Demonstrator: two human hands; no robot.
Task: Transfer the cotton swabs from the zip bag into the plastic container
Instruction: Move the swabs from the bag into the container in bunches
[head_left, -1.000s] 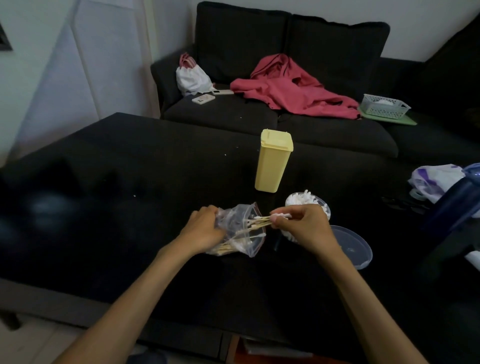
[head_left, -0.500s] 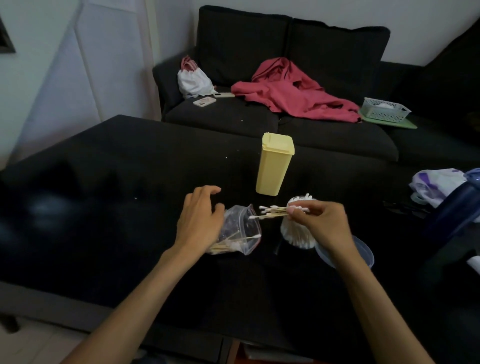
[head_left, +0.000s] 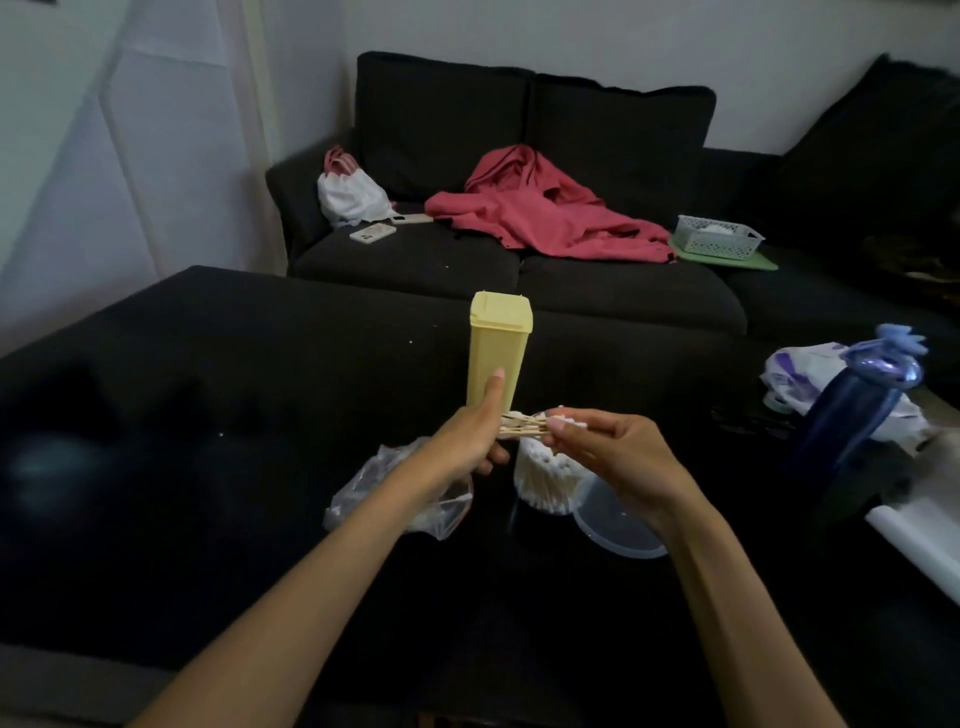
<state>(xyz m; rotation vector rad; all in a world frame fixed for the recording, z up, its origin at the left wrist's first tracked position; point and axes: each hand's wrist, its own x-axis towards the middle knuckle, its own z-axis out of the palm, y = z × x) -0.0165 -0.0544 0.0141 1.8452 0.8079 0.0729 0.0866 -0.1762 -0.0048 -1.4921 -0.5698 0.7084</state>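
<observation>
Taking the tall yellow box (head_left: 500, 353) on the dark table (head_left: 208, 415) as the mark: to its near left the zip bag (head_left: 363, 493) lies crumpled on the table, partly under the left forearm, with a few swabs showing inside it. The left hand (head_left: 470, 439), straight in front of the box, has its thumb raised and its fingers curled against one end of a bundle of cotton swabs (head_left: 522, 423). The bundle lies level just before the foot of the box. The right hand (head_left: 608, 452), to the near right of the box, pinches the other end of the bundle between thumb and fingertips. Under the bundle stands the plastic container (head_left: 550, 483), packed with upright swabs. Its clear lid (head_left: 618, 525) lies flat further right, and a blue bottle (head_left: 852, 415) stands well right of the box.
</observation>
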